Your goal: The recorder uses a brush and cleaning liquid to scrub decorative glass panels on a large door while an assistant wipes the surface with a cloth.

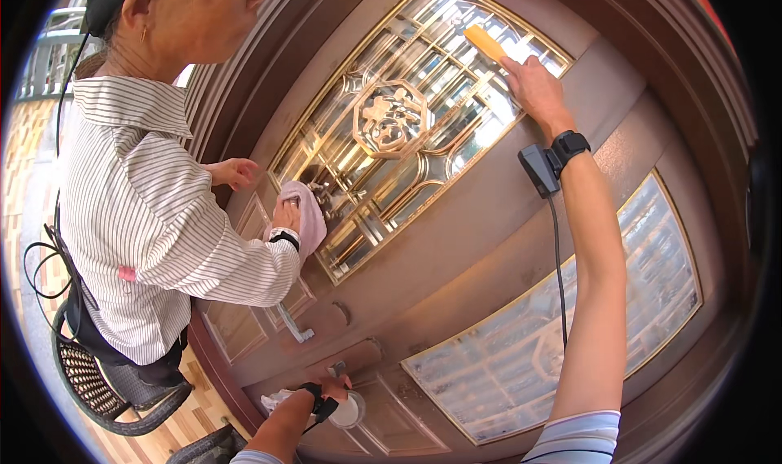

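My right hand (537, 88) is raised to the upper right part of the decorative leaded glass panel (342, 177) of a brown door. It grips a yellow scraper-like tool (484, 43), whose flat end lies over the glass. Low in the view, my left hand (335, 388) is beside the door handle (336, 368). A round, pale container or lid (347, 410) shows just below that hand, and a white cloth or wad (275, 399) shows to its left. What the left fingers hold is partly hidden.
At left a person in a striped shirt (165, 213) presses a pink cloth (311, 219) to the same glass. A second, hazy glass panel (489, 366) is at lower right. A woven chair (91, 384) stands at lower left. A cable (559, 268) hangs from my right wrist device.
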Available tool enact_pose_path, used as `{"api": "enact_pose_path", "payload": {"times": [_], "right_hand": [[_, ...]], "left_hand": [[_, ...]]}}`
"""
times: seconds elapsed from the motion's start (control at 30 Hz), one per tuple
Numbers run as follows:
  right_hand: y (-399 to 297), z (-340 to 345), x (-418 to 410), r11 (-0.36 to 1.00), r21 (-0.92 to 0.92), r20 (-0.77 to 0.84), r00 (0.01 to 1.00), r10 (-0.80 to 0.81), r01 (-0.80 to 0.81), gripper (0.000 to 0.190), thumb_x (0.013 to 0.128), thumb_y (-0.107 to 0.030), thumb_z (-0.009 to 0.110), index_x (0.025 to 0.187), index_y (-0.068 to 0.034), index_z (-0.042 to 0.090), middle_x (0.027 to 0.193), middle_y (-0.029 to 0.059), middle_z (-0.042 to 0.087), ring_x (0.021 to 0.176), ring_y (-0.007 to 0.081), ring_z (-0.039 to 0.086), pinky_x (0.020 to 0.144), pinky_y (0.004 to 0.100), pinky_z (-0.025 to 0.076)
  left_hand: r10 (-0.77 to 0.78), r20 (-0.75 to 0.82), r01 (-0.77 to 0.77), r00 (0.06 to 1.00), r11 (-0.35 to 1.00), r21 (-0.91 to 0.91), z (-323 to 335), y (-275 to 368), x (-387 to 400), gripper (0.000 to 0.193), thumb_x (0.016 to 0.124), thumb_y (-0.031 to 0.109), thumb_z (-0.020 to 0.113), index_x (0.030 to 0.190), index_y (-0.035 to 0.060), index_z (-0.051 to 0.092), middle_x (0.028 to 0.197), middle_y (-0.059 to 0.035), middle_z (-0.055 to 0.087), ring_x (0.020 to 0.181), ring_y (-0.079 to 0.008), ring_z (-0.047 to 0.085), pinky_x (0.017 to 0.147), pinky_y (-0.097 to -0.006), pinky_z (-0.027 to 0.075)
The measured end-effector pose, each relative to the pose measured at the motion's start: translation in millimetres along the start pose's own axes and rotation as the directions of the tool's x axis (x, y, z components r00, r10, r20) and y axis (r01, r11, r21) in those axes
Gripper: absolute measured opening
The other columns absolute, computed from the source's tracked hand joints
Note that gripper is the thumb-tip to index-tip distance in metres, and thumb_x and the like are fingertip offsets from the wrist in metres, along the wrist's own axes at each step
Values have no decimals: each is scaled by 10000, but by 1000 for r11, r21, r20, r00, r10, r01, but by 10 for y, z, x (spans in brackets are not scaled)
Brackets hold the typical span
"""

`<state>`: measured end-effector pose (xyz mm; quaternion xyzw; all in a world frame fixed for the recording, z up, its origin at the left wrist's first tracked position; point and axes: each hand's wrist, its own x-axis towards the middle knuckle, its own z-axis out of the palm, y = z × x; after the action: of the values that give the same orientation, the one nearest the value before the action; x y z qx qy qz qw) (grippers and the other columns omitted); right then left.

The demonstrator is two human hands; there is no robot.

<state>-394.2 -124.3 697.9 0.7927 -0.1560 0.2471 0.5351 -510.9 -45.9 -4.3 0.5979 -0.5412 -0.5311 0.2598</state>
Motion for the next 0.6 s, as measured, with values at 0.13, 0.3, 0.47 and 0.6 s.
{"api": "enact_pose_path", "payload": {"times": [0.13,0.3,0.47,0.6], "right_hand": [[-106,144,100,993,-101,-53,997,-61,55,218,942,-243,519,1145,-170,557,901,179,582,706,347,658,621,449,553],[-201,183,-49,938,-128,12,946,-325,323,221,959,-210,468,1156,-178,562,905,186,588,698,331,665,585,443,550],[82,-27,39,967,-237,-71,991,-112,92,240,946,-184,478,1175,-169,546,929,188,594,720,325,672,596,430,560],[-200,192,-182,920,-164,22,933,-358,357,259,936,-175,486,1191,-181,530,978,202,601,727,330,675,596,432,563]], "left_hand": [[36,-3,-35,999,994,105,8,-86,102,548,676,303,615,1214,257,522,1000,-163,644,876,-290,648,806,-415,477],[102,-34,-94,994,978,187,87,-223,325,642,699,269,621,1310,177,445,1028,-173,637,792,-284,657,609,-379,492],[71,22,-72,997,997,31,67,-232,392,596,695,263,604,1273,198,473,964,-158,619,757,-280,636,605,-388,486],[131,-41,-133,991,990,-42,197,-433,532,506,706,263,608,1203,232,512,918,-142,592,728,-284,607,589,-429,464]]}}
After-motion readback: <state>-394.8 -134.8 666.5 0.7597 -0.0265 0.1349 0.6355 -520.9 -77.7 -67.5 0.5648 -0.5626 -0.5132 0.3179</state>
